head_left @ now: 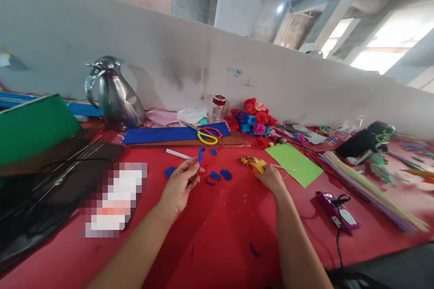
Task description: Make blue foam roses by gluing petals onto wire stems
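My left hand [181,183] pinches a small blue paper strip [200,154] upright between thumb and fingertips. Beneath and beside it lie several cut blue paper petals [214,175] and a white stick [178,154]. My right hand [272,179] closes on the handle of a yellow glue gun [252,162] lying on the red table; its fingertips are partly hidden. What looks like a clear glue stick juts out behind the gun, over a light green sheet [296,162]. Scissors [209,135] with yellow and red handles rest on folded blue paper [159,135].
A steel jug [117,92], a red-lidded jar [218,108] and a bunch of paper roses [256,119] stand along the wall. A purple device [339,212] with a black cord and long paper strips [373,192] lie right. Dark wrapped sheets [61,185] cover the left.
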The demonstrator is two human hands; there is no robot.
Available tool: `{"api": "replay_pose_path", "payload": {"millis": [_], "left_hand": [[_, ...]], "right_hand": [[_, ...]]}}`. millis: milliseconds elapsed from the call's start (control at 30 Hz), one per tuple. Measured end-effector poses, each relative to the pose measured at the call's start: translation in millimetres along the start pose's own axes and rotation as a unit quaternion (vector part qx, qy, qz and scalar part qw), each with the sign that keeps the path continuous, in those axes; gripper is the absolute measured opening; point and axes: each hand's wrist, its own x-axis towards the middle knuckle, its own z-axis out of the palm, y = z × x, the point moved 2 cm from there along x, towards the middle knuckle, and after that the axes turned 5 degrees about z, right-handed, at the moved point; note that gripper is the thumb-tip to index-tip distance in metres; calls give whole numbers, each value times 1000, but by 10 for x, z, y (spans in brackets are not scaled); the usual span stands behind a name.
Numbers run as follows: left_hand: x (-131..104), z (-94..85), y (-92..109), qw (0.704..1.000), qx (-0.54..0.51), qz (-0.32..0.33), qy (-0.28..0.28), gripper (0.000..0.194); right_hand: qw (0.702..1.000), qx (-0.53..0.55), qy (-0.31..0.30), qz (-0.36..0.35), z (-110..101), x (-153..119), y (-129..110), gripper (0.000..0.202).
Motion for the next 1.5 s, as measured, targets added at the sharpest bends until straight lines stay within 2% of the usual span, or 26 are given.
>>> {"api": "replay_pose_path", "payload": {"millis": [133, 300, 367, 400, 467, 533, 733, 833, 967, 1200, 1333, 1500], "left_hand": [[18, -29, 16, 1000, -11, -11, 10, 13], [43, -35, 25, 1000, -7, -19, 1, 10], [48, -40, 18, 1000, 2, -20, 2, 10], [48, -43, 14, 1000, 6, -20, 1, 12], [47, -46, 10, 1000, 11, -19, 0, 15], [49, -48, 8, 1000, 14, -17, 1, 17], [68, -50, -21, 999, 23, -28, 7, 17], [64, -52, -33, 998, 44, -32, 14, 16], [45, -53, -18, 997, 70, -16, 17, 19], [20, -58, -2, 993, 115, 11, 8, 20], [23, -58, -14, 993, 119, 14, 9, 19], [38, -61, -25, 993, 117, 8, 3, 20]], "right_hand": [[989, 134, -43, 42, 29, 13, -45, 18], [932, 347, -96, 49, 30, -144, -210, 11], [896, 422, -136, 35, 49, -251, -308, 10], [868, 466, -168, 25, 62, -309, -361, 12], [793, 561, -236, 7, 87, -425, -459, 21], [754, 602, -263, -9, 103, -517, -532, 27], [767, 589, -252, -35, 153, -661, -668, 40], [789, 566, -231, -58, 142, -714, -704, 46], [819, 510, -227, -134, 116, -800, -742, 47], [828, 446, -207, -269, 166, -911, -822, 34], [840, 418, -199, -283, 168, -932, -837, 31], [860, 398, -180, -263, 184, -911, -803, 33]]}}
